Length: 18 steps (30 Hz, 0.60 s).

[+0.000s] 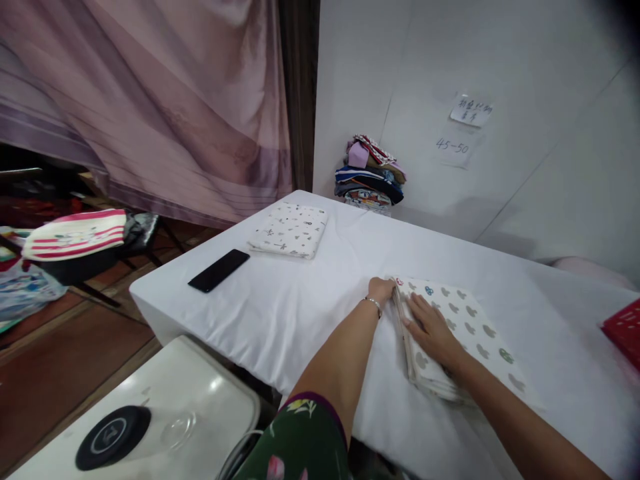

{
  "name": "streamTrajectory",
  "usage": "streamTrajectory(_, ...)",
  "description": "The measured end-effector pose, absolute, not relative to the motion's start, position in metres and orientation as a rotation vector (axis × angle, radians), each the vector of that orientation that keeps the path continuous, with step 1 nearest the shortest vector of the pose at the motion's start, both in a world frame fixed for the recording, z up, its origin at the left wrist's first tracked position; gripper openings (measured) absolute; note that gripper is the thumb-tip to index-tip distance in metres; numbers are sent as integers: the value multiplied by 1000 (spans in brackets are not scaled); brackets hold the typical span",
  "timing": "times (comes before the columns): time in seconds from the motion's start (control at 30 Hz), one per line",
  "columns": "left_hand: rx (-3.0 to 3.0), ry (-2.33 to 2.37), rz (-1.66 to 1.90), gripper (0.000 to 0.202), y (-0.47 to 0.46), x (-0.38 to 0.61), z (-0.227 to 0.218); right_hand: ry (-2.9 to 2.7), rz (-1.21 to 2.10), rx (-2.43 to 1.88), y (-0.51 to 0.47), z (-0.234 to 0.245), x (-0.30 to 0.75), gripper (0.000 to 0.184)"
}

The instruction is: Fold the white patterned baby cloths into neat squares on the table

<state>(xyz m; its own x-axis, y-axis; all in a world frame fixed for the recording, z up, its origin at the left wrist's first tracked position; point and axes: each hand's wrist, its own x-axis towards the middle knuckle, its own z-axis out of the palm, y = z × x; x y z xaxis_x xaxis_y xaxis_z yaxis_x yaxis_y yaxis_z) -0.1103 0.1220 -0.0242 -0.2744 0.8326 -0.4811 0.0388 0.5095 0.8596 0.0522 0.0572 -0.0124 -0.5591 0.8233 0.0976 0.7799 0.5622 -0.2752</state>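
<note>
Your right hand (433, 327) lies flat, palm down with fingers extended, on a folded cloth (463, 327) right of center in the lower half of the frame, pressing on its upper face without gripping it. Your left hand (381, 289), a bracelet (373, 305) at the wrist, is curled against the cloth's upper left corner; its fingertips are hidden, so whether it pinches the fabric you cannot tell from here. The cloth, white with gray mushroom-like shapes and a few colored ones, rests in layers on a white-covered table (350, 267). Your green flowered sleeve (305, 440) enters at bottom center.

Left of center on the table, a second folded cloth (293, 230) with small prints lies near a black phone (219, 271). A red object (625, 333) is cut off by the right edge. At lower left, a dark round device (114, 437) sits on a pale glossy surface (210, 393). Beyond the table, a pile of folded clothes (370, 177) stands at upper center by a white wall (380, 73) bearing handwritten notes (471, 111), one reading "45-50." A pinkish curtain (200, 100) fills the upper left, above a striped cloth (75, 235).
</note>
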Motion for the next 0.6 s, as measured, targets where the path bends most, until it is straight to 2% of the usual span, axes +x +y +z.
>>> streamTrajectory(0.13,679,1679,979,14,121,-109,-23,-2791,173,-1061,10,-11,77,60)
streamTrajectory(0.3,658,1673,983,15,120,-109,-21,-2829,-78,-911,-25,-23,98,68)
streamTrajectory(0.47,670,1675,913,23,118,-109,-18,-2764,-273,-855,-30,-32,98,54)
streamTrajectory(0.6,676,1693,925,31,116,-109,-20,-2723,-293,-833,-34,-34,100,44)
